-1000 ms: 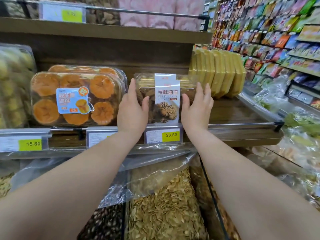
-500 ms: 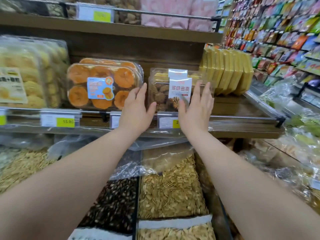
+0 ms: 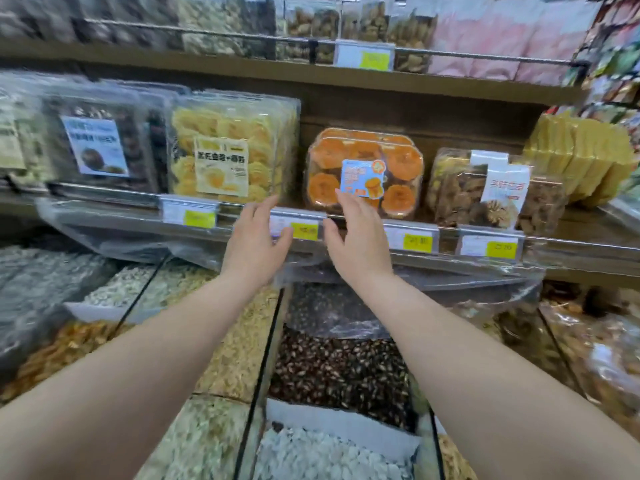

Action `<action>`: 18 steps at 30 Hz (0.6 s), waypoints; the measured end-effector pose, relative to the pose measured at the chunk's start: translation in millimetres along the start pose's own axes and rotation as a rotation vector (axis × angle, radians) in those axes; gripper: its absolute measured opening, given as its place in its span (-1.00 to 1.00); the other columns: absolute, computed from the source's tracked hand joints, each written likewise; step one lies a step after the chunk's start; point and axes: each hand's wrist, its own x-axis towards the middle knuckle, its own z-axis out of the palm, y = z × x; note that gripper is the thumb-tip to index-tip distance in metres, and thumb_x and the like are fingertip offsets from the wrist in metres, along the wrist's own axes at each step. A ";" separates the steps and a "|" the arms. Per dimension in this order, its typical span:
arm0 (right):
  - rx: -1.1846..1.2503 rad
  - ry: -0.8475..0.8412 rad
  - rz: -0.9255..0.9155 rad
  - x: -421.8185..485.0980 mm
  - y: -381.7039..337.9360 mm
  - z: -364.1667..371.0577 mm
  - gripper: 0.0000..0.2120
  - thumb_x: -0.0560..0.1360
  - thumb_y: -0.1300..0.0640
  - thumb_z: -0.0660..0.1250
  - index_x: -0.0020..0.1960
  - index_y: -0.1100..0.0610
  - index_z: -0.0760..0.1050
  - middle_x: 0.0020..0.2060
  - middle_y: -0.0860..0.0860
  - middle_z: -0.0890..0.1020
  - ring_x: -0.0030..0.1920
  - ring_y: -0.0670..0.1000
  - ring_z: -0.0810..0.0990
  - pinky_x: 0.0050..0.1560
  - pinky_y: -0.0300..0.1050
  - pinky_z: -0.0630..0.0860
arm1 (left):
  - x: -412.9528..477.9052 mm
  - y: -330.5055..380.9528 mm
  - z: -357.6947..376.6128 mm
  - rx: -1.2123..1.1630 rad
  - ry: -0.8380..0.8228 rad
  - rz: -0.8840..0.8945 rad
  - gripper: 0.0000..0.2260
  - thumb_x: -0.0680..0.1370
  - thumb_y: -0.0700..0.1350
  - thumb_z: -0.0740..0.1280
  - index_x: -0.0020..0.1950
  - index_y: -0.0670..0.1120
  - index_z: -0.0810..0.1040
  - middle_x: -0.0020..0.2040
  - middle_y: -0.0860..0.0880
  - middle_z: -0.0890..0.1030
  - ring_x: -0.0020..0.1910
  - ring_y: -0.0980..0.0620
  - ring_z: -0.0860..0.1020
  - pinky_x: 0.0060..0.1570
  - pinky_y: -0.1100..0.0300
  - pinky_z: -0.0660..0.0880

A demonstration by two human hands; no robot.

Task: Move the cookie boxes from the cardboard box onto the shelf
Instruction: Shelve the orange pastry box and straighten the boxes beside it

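Clear plastic cookie box [image 3: 460, 190]: upright on the wooden shelf [image 3: 585, 221], well to the right of the right hand, untouched.
Left hand [image 3: 256, 242]: fingers spread and relaxed, holding nothing, level with the shelf's price tags [image 3: 304, 231].
Right hand [image 3: 360, 244]: fingers straight, empty; fingertips overlap the orange cake box [image 3: 398, 157] just beyond it, contact unclear.
Yellow pastry box [image 3: 235, 147]: beyond the left hand, slightly left.
Seed bins [image 3: 339, 368]: below both forearms.
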 end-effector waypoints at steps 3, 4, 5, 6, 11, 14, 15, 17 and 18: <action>0.045 -0.013 0.062 13.8 -35.7 39.3 -0.49 0.61 0.05 0.18 0.52 0.07 0.17 0.48 0.00 0.27 0.49 0.02 0.17 0.45 -0.11 0.10 | 16.0 -55.9 -28.6 0.022 0.004 -0.032 -0.43 0.54 0.02 0.32 0.49 -0.14 0.27 0.33 -0.16 0.39 0.32 -0.15 0.36 0.31 0.04 0.28; 0.061 -0.024 0.090 19.3 -47.8 54.9 -0.47 0.61 0.05 0.18 0.54 0.05 0.12 0.50 -0.01 0.24 0.50 0.01 0.14 0.45 -0.12 0.08 | 22.5 -75.6 -38.1 0.024 -0.003 -0.041 -0.40 0.53 0.04 0.33 0.50 -0.14 0.25 0.36 -0.17 0.38 0.36 -0.16 0.33 0.34 0.02 0.26; 0.079 -0.033 0.112 23.8 -53.9 65.8 -0.44 0.61 0.04 0.18 0.55 0.04 0.08 0.51 -0.01 0.22 0.51 0.00 0.12 0.45 -0.11 0.08 | 27.8 -89.4 -43.6 0.033 -0.009 -0.051 -0.36 0.52 0.07 0.35 0.51 -0.13 0.22 0.40 -0.17 0.35 0.40 -0.16 0.29 0.37 0.02 0.23; 0.098 -0.040 0.130 28.9 -59.4 75.9 -0.42 0.61 0.03 0.19 0.56 0.02 0.04 0.52 -0.01 0.20 0.51 0.01 0.10 0.46 -0.09 0.08 | 33.8 -101.6 -48.8 0.051 -0.014 -0.063 -0.31 0.51 0.12 0.36 0.52 -0.11 0.19 0.44 -0.17 0.31 0.44 -0.15 0.23 0.40 0.01 0.21; 0.065 -0.066 0.198 62.7 -82.9 117.6 -0.32 0.60 -0.05 0.22 0.56 -0.11 -0.11 0.56 0.09 0.01 0.54 0.12 -0.01 0.47 0.02 0.07 | 73.8 -150.7 -65.9 0.071 -0.016 -0.073 -0.21 0.47 0.17 0.37 0.56 -0.08 0.10 0.51 -0.22 0.15 0.49 -0.18 0.14 0.45 -0.02 0.12; -0.014 -0.099 0.253 83.8 -83.4 133.1 -0.28 0.59 -0.06 0.21 0.54 -0.19 -0.20 0.56 0.12 -0.12 0.54 0.18 -0.06 0.48 0.07 0.05 | 91.4 -164.0 -61.9 0.120 -0.010 -0.080 -0.24 0.49 0.13 0.37 0.56 -0.06 0.08 0.52 -0.26 0.11 0.48 -0.24 0.14 0.43 -0.05 0.09; -0.057 -0.106 0.261 89.8 -82.3 139.2 -0.28 0.60 -0.07 0.20 0.53 -0.21 -0.24 0.55 0.14 -0.14 0.54 0.20 -0.03 0.49 0.09 0.09 | 95.8 -168.4 -58.5 0.140 -0.022 -0.102 -0.25 0.51 0.13 0.36 0.57 -0.04 0.06 0.53 -0.27 0.09 0.49 -0.24 0.14 0.43 -0.06 0.10; -0.131 -0.106 0.258 98.5 -80.3 148.9 -0.27 0.61 -0.09 0.16 0.51 -0.22 -0.31 0.55 0.18 -0.17 0.48 0.26 0.18 0.40 0.11 0.29 | 101.0 -174.3 -51.5 0.185 -0.060 -0.160 -0.29 0.55 0.15 0.28 0.57 -0.01 0.00 0.53 -0.27 0.09 0.48 -0.24 0.16 0.41 -0.07 0.13; -0.158 -0.104 0.253 100.9 -78.8 152.3 -0.28 0.62 -0.08 0.15 0.51 -0.22 -0.33 0.54 0.20 -0.17 0.42 0.28 0.29 0.30 0.08 0.39 | 102.2 -176.0 -48.0 0.212 -0.074 -0.177 -0.31 0.57 0.16 0.24 0.58 0.00 -0.03 0.52 -0.26 0.12 0.46 -0.24 0.20 0.40 -0.07 0.15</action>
